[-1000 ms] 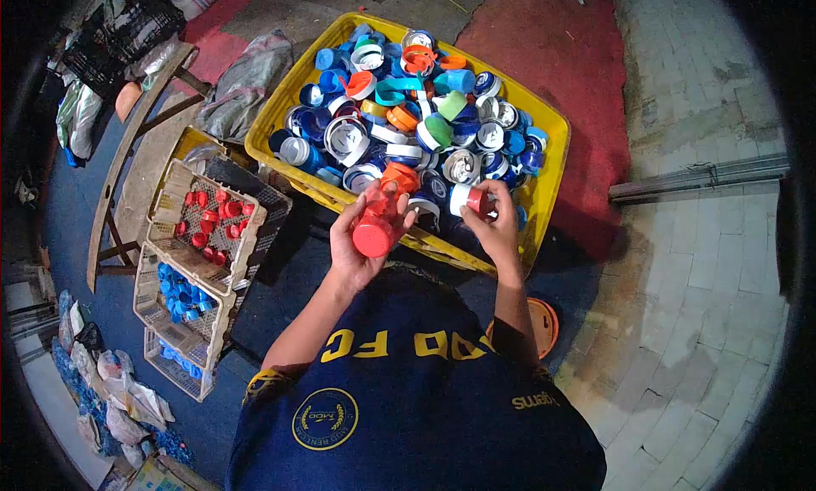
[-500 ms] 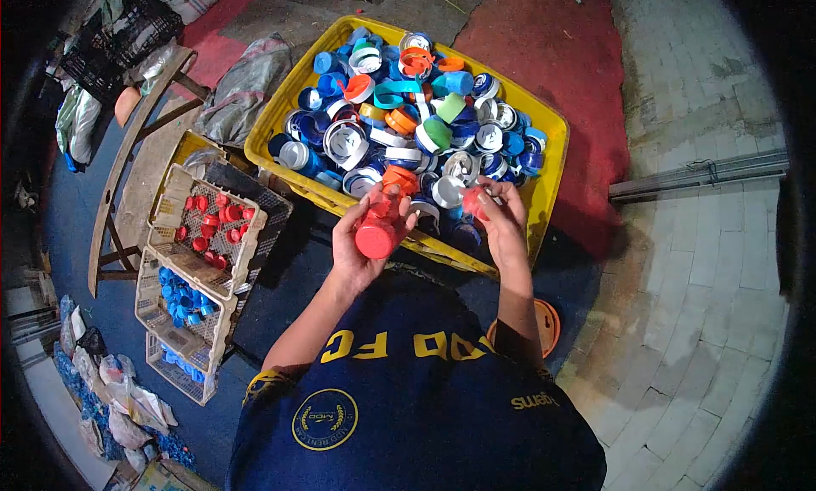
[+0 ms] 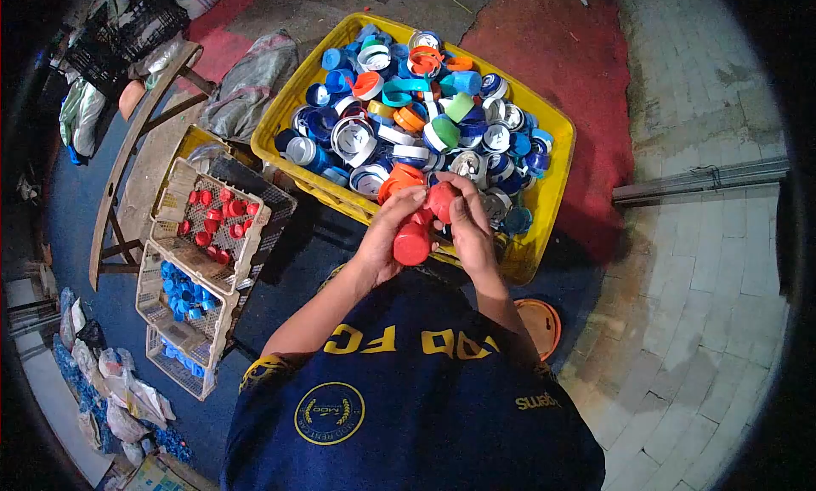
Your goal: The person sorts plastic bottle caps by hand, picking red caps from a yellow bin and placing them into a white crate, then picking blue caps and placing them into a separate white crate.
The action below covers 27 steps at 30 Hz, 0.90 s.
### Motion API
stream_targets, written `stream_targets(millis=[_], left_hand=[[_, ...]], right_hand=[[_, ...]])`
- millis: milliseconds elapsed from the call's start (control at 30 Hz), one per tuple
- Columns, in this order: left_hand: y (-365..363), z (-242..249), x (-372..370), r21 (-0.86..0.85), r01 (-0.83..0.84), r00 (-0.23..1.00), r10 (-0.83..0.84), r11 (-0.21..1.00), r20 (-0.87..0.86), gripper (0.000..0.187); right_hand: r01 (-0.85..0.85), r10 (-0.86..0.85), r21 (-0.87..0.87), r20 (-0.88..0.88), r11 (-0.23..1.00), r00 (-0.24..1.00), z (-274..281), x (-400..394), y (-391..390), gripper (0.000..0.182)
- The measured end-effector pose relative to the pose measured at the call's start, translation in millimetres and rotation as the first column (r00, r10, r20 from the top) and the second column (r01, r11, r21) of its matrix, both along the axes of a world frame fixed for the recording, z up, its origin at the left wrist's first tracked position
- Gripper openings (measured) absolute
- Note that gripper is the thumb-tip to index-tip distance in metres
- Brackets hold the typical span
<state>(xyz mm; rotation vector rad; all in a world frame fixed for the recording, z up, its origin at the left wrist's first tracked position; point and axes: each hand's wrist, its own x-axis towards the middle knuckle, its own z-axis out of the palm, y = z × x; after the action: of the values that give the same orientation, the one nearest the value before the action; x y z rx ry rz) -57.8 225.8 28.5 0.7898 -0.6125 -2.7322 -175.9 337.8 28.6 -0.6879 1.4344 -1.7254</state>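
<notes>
A large yellow rectangular plastic tub point(image 3: 546, 206) is lying in front of the person, probably so close that both hands can be reaching it easily, and it is holding a heap of mixed plastic caps point(image 3: 353, 140), blue, white, orange and green. To its left, smaller beige lattice-sided plastic crates point(image 3: 252, 251) are standing in a row, apparently keeping colours apart: one is containing round red plastic caps point(image 3: 234, 209), the next bright blue plastic caps point(image 3: 183, 289). Over the tub's near edge, the bare left hand point(image 3: 382, 238) is curling around a bunch of red plastic pieces, likely to be keeping them together, while the bare right hand point(image 3: 473, 234) is pinching one round red plastic cap point(image 3: 440, 200) between thumb and fingers, just beside that bunch. Within the bunch, a squat cylindrical red plastic cap point(image 3: 412, 245) is showing its closed round end, which is pointing toward the person's chest; its short axis is running from there back toward the tub. The pinched cap's axis is staying unclear, since fingers are covering part of it.
</notes>
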Motion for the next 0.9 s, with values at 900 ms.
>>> stream_targets(millis=[900], left_hand=[[-1,-12,-3,-0.147,-0.205,0.978,0.197,0.968,-0.069,0.041]], right_hand=[[0.387,-0.287,-0.181,0.414,0.904,0.864,-22,45,-25,0.054]])
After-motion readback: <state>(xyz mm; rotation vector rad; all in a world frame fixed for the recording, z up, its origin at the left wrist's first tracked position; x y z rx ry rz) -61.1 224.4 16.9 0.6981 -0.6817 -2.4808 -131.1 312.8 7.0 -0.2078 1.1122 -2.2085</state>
